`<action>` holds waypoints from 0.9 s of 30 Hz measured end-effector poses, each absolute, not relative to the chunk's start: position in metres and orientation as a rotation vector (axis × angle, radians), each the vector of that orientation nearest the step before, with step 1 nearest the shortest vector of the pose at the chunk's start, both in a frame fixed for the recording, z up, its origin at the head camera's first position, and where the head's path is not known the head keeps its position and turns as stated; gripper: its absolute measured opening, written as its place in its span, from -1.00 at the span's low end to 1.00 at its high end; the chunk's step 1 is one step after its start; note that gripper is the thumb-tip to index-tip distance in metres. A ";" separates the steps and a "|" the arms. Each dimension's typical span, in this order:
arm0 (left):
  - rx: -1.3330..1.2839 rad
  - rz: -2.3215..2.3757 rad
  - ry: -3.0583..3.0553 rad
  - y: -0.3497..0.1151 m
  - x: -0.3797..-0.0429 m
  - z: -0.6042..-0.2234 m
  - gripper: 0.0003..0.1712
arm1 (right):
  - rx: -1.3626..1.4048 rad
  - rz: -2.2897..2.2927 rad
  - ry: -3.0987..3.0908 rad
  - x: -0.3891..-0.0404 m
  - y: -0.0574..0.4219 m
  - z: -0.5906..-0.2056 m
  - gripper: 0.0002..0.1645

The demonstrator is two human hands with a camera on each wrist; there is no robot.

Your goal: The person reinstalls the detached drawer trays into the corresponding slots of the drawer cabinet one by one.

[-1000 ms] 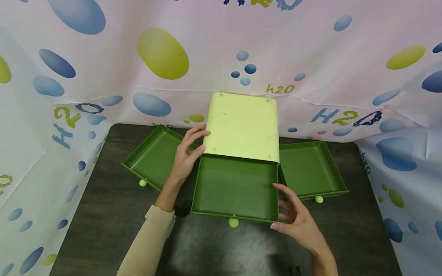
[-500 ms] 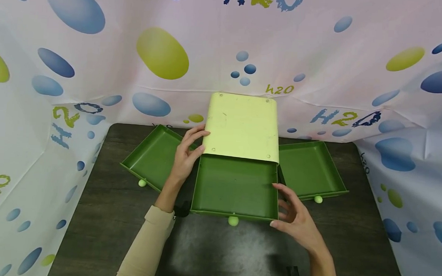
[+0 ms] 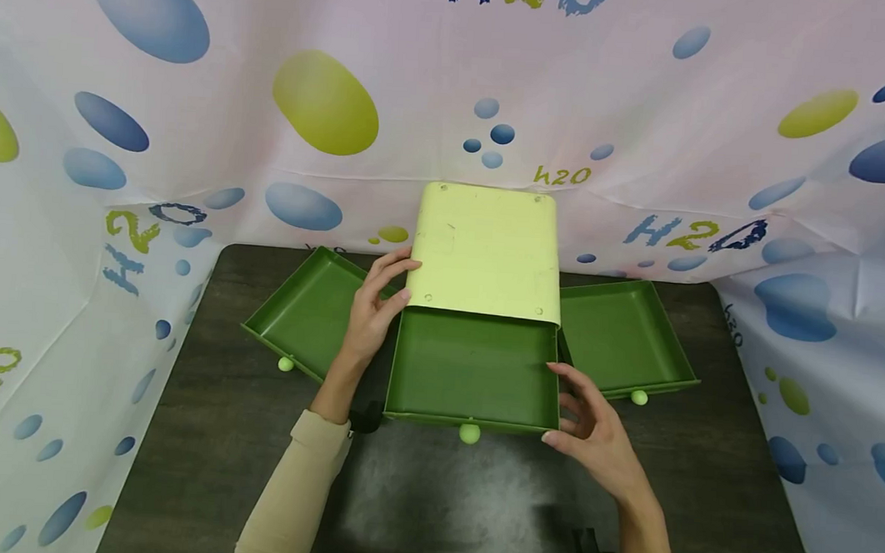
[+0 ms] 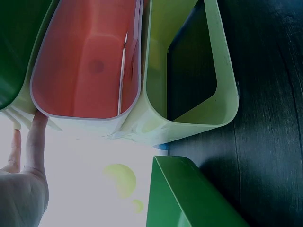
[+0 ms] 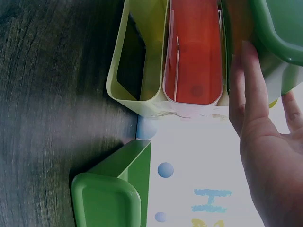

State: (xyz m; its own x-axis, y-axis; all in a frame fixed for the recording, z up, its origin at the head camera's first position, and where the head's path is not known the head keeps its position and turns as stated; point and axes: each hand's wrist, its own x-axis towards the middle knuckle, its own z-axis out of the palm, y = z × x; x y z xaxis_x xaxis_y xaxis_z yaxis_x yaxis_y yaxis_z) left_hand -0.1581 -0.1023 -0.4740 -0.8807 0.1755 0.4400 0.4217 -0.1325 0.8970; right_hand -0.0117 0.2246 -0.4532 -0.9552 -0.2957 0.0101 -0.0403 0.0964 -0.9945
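Observation:
A pale yellow drawer unit (image 3: 489, 250) stands at the back of the dark table. From its top level a green drawer (image 3: 475, 374) sticks out toward me, with a round light-green knob (image 3: 469, 433) on its front. My left hand (image 3: 369, 314) rests on the unit's left side with extended fingers. At the drawer's right front corner is my right hand (image 3: 595, 435), its thumb by the front edge and its fingers along the side wall. Below, the wrist views show a red-lined compartment (image 4: 90, 71) and a yellow drawerless compartment (image 4: 158, 90).
Two more green drawers lie on the table, one left (image 3: 309, 315) and one right (image 3: 623, 336) of the unit, both angled outward with knobs toward me. A white curtain (image 3: 336, 20) with coloured spots and lettering encloses the back and sides.
The middle green drawer has slid slightly back into the yellow unit, and my right hand has moved along with it. My left hand has stayed in place on the unit's side.

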 end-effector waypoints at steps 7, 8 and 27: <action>-0.679 -2.121 -1.946 -0.103 -0.158 -0.475 -0.61 | -0.380 -1.990 2.169 -0.012 0.223 -0.455 -0.06; -0.676 -2.120 -1.949 -0.103 -0.158 -0.476 -0.61 | -0.382 -1.988 2.171 -0.012 0.223 -0.455 -0.06; -0.666 -2.072 -2.024 -0.101 -0.152 -0.448 -0.63 | -0.418 -2.048 2.133 -0.020 0.222 -0.458 -0.06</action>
State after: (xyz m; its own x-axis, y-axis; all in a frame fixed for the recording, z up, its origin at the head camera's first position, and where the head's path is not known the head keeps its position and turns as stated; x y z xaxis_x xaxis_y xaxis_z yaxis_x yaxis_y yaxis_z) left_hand -0.1518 -0.1009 -0.4480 -0.8859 0.1855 0.4252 0.4208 -0.0645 0.9048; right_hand -0.0204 0.2216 -0.4579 -0.9491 -0.3046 0.0806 -0.0929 0.0259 -0.9953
